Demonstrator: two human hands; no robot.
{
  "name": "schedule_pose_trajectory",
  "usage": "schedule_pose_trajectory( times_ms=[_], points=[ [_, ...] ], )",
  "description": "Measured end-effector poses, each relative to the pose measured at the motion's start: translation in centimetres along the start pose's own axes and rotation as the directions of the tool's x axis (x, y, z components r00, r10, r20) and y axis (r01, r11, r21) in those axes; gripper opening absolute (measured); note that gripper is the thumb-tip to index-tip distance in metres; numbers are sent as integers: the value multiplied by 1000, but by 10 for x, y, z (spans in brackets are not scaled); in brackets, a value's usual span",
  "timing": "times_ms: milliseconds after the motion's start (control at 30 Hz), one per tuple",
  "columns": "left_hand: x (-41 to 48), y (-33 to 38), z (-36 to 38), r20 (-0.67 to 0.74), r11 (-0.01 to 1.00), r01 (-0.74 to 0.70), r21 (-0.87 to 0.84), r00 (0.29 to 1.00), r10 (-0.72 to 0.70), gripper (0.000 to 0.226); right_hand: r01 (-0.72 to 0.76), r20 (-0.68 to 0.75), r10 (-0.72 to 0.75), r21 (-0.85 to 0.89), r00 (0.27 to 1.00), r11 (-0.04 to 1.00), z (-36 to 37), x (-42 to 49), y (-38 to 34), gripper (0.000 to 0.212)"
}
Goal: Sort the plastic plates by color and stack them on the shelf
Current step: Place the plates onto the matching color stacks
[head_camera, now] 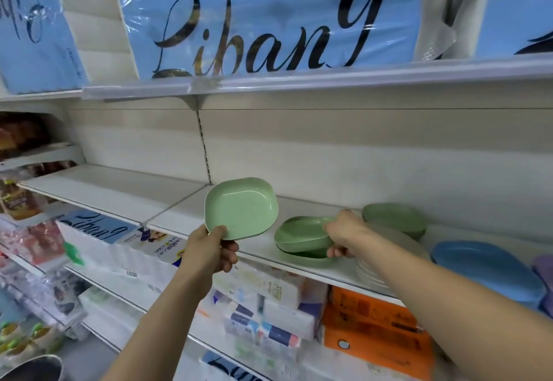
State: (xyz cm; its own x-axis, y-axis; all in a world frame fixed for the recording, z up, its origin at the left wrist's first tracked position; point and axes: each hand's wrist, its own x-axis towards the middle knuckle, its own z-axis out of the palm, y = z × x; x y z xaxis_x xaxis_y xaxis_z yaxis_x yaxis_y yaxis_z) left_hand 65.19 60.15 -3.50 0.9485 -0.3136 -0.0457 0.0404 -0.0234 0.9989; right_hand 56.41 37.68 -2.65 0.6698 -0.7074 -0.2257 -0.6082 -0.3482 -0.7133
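My left hand (209,250) pinches the lower rim of a light green plate (241,207) and holds it tilted up in front of the white shelf (125,192). My right hand (344,234) grips the right edge of a green plate (302,232) that lies tilted on another green plate resting on the shelf. Behind my right wrist sits a second stack of green plates (395,219). A stack of white plates (386,258) stands under my right forearm, partly hidden. A blue plate (484,270) lies further right, with a purple one (544,273) at the frame edge.
The left part of the shelf is bare white board. Above it, large blue tissue packs (269,21) fill the upper shelf. Below the plates are tissue packs (263,288) and orange boxes (374,327). Packaged goods crowd the left side.
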Motion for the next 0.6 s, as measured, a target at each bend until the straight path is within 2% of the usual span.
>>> schedule_pose_trajectory(
  times_ms=[133, 233, 300, 400, 500, 600],
  points=[
    [4, 4, 8, 40, 1000, -11, -9, 999, 12, 15, 83, -29, -85, -68, 996, 994, -4, -1, 9, 38],
    [7, 6, 21, 73, 999, -26, -28, 997, 28, 17, 200, -83, -210, -117, 974, 973, -14, -7, 12, 46],
    [7, 7, 32, 100, 999, -35, -37, 994, 38, 18, 313, -123, -337, -183, 933, 932, -25, -16, 17, 46],
    [5, 9, 54, 153, 998, -45, -33, 987, 50, 20, 457, -155, -527, -334, 836, 824, -47, -35, 35, 46],
    [4, 13, 82, 209, 997, -56, -44, 976, 64, 21, 438, -219, -617, -531, 756, 725, -74, -48, 60, 46],
    [2, 16, 118, 258, 997, -56, -61, 964, 69, 21, 410, -255, -640, -587, 725, 698, -101, -53, 83, 46]
  ],
)
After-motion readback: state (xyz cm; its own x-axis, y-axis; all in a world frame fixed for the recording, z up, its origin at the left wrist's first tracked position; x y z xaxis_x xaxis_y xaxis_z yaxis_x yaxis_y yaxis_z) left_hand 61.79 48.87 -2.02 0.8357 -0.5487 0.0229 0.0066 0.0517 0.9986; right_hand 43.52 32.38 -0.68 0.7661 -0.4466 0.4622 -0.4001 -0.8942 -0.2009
